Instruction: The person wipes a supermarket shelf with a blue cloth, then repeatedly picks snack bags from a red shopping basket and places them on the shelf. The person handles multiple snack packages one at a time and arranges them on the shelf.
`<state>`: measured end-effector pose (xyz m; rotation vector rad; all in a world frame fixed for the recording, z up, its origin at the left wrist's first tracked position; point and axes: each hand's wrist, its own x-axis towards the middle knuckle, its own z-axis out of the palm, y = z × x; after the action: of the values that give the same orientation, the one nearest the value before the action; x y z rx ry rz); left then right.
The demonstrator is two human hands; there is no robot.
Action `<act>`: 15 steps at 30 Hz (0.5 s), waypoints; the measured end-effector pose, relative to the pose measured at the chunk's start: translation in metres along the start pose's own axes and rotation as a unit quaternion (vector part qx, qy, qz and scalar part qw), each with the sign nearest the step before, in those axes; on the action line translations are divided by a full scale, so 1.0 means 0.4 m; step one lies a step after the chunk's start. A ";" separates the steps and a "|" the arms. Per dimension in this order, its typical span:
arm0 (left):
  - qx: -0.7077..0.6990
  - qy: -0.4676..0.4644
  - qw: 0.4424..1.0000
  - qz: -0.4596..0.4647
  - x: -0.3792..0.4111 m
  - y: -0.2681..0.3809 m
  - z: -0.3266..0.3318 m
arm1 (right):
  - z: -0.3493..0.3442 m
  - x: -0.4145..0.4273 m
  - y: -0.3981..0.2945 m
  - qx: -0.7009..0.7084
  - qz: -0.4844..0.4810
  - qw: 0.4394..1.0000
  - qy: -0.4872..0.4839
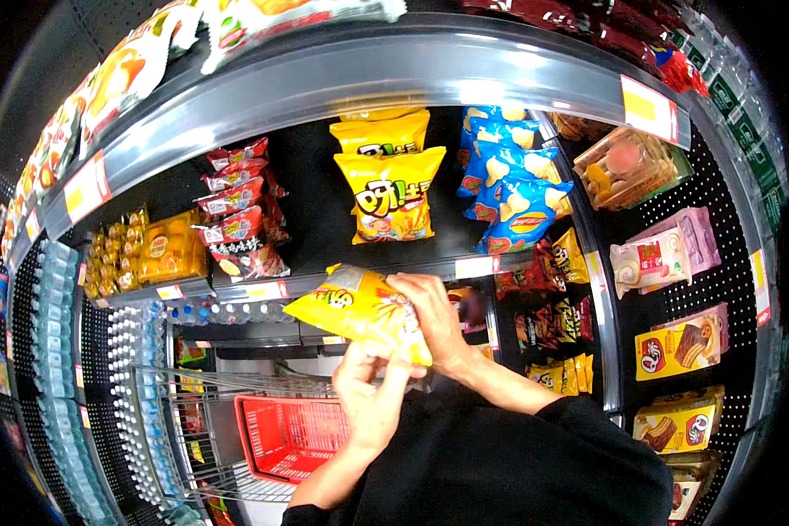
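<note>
A yellow snack bag (pixel 361 312) is held up between both hands, in front of the shelf edge. My left hand (pixel 371 394) pinches its lower corner with thumb and fingers. My right hand (pixel 434 322) grips its right side, fingers over the top. Behind it on the shelf, yellow snack bags (pixel 391 197) stand in a row, facing out. Blue potato chip bags (pixel 523 210) stand in a row to their right, and small red snack bags (pixel 240 230) to their left.
A red plastic basket (pixel 292 430) sits in a wire shopping cart (pixel 204 460) at lower left. The shelf's front rail (pixel 434 268) runs just behind the hands. Bottled water (pixel 56 329) lines the left. Boxed and bagged cakes (pixel 680 345) are at right. A higher shelf rail (pixel 368 62) crosses above.
</note>
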<state>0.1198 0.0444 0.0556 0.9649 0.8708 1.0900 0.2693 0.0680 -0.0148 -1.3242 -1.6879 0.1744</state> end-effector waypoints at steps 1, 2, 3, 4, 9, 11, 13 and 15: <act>0.002 -0.014 1.000 0.005 0.008 -0.001 0.026 | -0.020 0.007 0.016 -0.008 -0.001 1.000 0.012; 0.015 -0.023 1.000 0.004 0.019 -0.004 0.047 | -0.039 0.013 0.030 -0.011 -0.001 1.000 0.019; 0.022 -0.031 0.999 0.028 0.030 -0.016 0.067 | -0.055 0.019 0.041 -0.004 0.007 1.000 0.019; 0.019 -0.029 0.999 0.029 0.041 -0.022 0.086 | -0.072 0.029 0.052 -0.002 0.004 1.000 0.016; 0.021 -0.031 0.999 -0.005 0.106 -0.057 0.148 | -0.132 0.063 0.138 0.012 0.001 1.000 -0.014; 0.022 -0.026 0.999 0.011 0.127 -0.071 0.163 | -0.143 0.081 0.160 0.014 -0.015 0.999 -0.032; 0.034 -0.036 0.999 0.021 0.137 -0.074 0.170 | -0.149 0.093 0.183 0.034 -0.020 0.998 -0.044; 0.048 -0.053 0.997 0.032 0.147 -0.092 0.161 | -0.148 0.101 0.214 0.038 -0.027 0.997 -0.056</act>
<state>0.2045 0.0826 0.0372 1.1264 0.8162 1.0498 0.3723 0.1108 -0.0121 -1.2306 -1.7918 0.2813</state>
